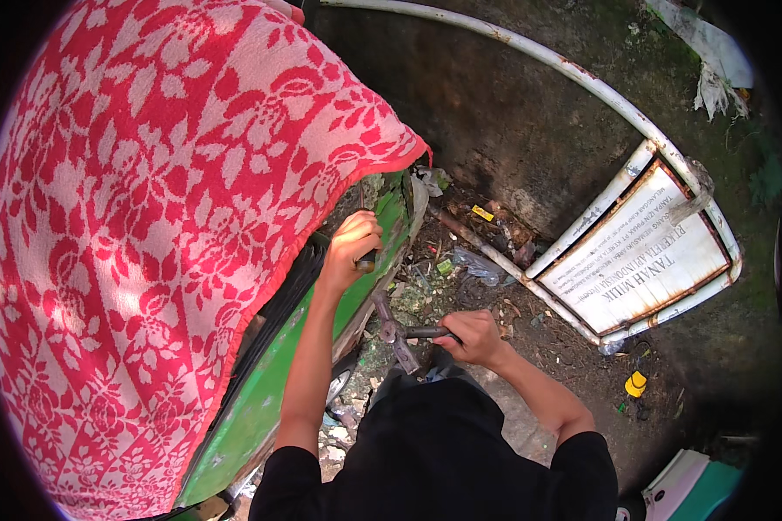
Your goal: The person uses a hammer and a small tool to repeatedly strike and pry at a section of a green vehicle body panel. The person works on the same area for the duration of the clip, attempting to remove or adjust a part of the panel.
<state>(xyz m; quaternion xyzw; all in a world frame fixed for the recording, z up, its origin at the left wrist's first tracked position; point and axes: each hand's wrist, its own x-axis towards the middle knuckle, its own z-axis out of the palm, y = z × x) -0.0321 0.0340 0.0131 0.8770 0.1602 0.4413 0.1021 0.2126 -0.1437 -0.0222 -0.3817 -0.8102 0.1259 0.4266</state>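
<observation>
Right hand clamped round the hammer, its head near the green panel, and the left hand grips a dark-handled tool beside the red patterned cloth!

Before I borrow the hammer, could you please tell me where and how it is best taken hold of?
Grip the hammer by the right end of its handle, probably best from the right: the slim handle sticks out that way, while the thick head sits crosswise at the left. The right hand wraps around it there.
</observation>
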